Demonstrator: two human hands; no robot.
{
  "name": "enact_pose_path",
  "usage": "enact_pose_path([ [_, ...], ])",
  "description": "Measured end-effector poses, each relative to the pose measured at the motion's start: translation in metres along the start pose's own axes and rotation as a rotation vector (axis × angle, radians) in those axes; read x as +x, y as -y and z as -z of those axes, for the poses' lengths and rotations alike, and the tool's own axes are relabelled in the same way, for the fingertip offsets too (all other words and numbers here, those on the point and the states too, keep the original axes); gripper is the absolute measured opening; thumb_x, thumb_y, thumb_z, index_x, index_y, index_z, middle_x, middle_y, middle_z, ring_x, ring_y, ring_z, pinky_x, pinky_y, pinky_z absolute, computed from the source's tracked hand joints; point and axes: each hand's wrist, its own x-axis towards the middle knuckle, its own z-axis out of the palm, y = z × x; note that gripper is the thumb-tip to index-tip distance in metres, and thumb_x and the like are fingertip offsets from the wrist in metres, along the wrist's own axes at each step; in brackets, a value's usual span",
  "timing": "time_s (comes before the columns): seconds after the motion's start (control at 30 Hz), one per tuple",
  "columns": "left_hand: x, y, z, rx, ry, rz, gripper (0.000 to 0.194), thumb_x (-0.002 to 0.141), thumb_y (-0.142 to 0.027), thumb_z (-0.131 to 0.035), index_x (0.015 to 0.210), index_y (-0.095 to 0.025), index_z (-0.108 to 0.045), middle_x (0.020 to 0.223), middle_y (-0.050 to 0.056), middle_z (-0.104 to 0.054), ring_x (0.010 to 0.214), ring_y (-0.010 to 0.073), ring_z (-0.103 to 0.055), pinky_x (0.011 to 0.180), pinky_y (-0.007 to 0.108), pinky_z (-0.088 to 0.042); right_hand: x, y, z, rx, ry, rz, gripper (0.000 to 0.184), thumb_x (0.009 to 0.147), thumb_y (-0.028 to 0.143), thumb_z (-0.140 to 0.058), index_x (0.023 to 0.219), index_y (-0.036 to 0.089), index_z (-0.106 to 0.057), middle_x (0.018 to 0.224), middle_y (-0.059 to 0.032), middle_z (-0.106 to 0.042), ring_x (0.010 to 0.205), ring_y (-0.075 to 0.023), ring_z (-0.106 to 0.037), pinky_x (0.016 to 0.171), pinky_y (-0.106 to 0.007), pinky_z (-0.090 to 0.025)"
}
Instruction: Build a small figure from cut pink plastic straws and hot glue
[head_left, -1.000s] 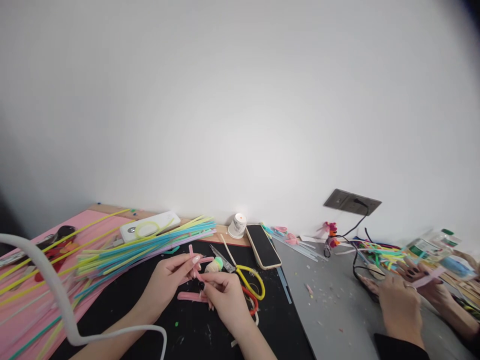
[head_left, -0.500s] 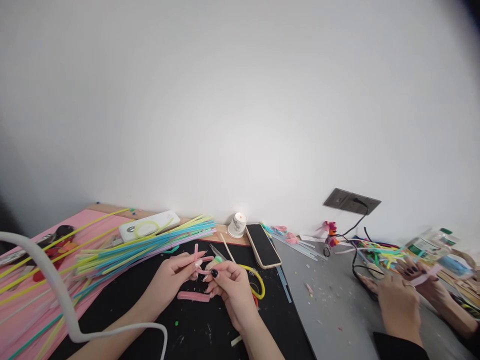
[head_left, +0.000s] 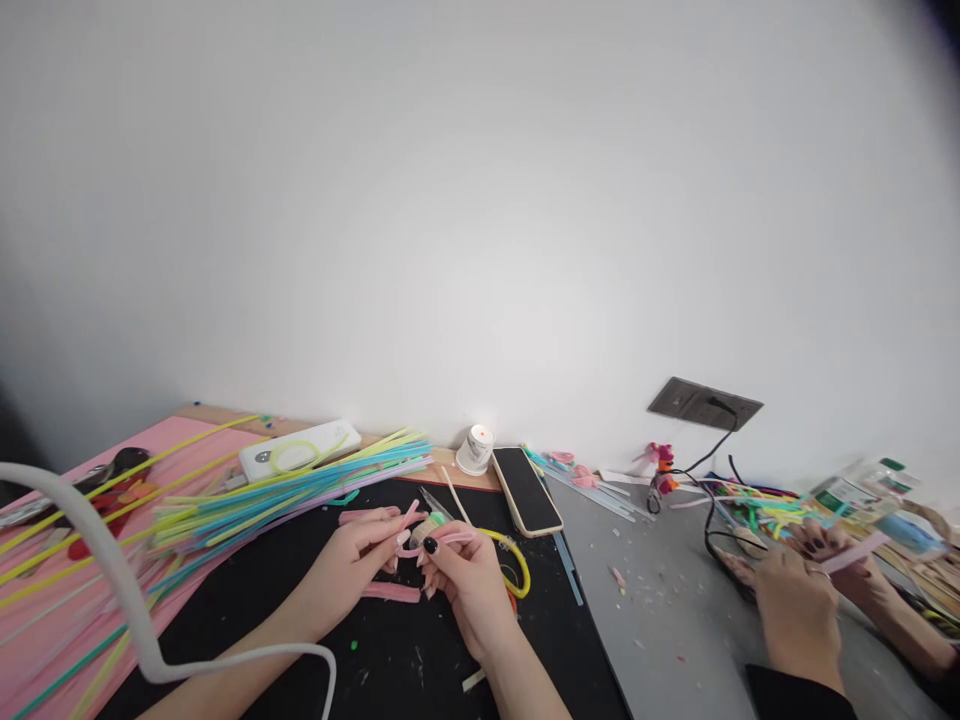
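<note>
My left hand [head_left: 352, 565] and my right hand [head_left: 461, 580] meet over a black mat [head_left: 390, 650], both pinching a bent pink straw [head_left: 427, 540] between their fingertips. Fingers of each hand are closed on it. A flattened pink straw piece [head_left: 390, 592] lies on the mat just below the hands. Yellow-handled scissors [head_left: 504, 555] lie right behind my right hand, partly hidden by it.
A fan of coloured straws [head_left: 285, 490] spreads to the left over a pink mat [head_left: 45, 600]. A white power bank [head_left: 298, 452], a small candle [head_left: 475, 450] and a phone [head_left: 525, 490] sit near the wall. Another person's hands [head_left: 810, 590] work at the right. A white cable [head_left: 120, 600] curls at front left.
The pink straw, held upright before, now lies bent sideways between my fingertips. My right hand has lifted from the mat to meet the left.
</note>
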Motion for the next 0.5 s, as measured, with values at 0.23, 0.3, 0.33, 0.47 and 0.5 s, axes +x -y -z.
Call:
enact_pose_path([
  [0.23,-0.004,0.004,-0.005,-0.082,0.079,0.094,0.033,0.083,-0.033,-0.051,0.111,-0.025,-0.066,0.117,0.008,-0.057,0.126,0.0298,-0.035,0.068,0.028,-0.057,0.004,-0.003,0.001,-0.089,-0.095,0.03,0.024,0.072,0.032,-0.072,0.066,0.012,-0.06,0.054,-0.0009,-0.061,0.038,-0.0056,-0.047,0.039,-0.016,-0.04],
  [0.3,-0.005,0.002,-0.005,-0.102,0.127,0.086,0.032,0.084,-0.034,-0.05,0.11,-0.027,-0.067,0.121,0.007,-0.054,0.131,0.0305,-0.027,0.067,0.029,-0.058,0.004,-0.002,0.002,-0.109,-0.111,0.04,0.027,0.072,0.034,-0.072,0.064,0.012,-0.059,0.052,-0.0007,-0.06,0.037,-0.0054,-0.046,0.038,-0.016,-0.04],
  [0.33,-0.005,0.001,-0.005,-0.086,0.152,0.056,0.031,0.084,-0.035,-0.049,0.108,-0.028,-0.068,0.119,0.007,-0.055,0.131,0.0303,-0.028,0.068,0.028,-0.058,0.004,-0.002,0.002,-0.12,-0.116,0.044,0.027,0.072,0.035,-0.072,0.064,0.012,-0.059,0.051,-0.0004,-0.06,0.036,-0.0054,-0.045,0.038,-0.016,-0.04],
  [0.47,-0.006,-0.005,-0.004,0.085,0.186,-0.112,0.029,0.086,-0.033,-0.046,0.089,-0.025,-0.074,0.096,0.007,-0.063,0.118,0.0277,-0.047,0.073,0.028,-0.056,0.005,-0.002,0.002,-0.148,-0.137,0.053,0.027,0.071,0.035,-0.072,0.063,0.013,-0.058,0.05,0.0001,-0.059,0.036,-0.0061,-0.045,0.037,-0.017,-0.039],
  [0.5,-0.006,-0.007,-0.004,0.114,0.176,-0.132,0.029,0.086,-0.032,-0.046,0.084,-0.024,-0.074,0.094,0.007,-0.064,0.114,0.0271,-0.05,0.072,0.027,-0.056,0.005,-0.001,0.003,-0.152,-0.139,0.047,0.027,0.071,0.035,-0.072,0.063,0.013,-0.058,0.05,0.0,-0.059,0.036,-0.0064,-0.045,0.037,-0.017,-0.04],
])
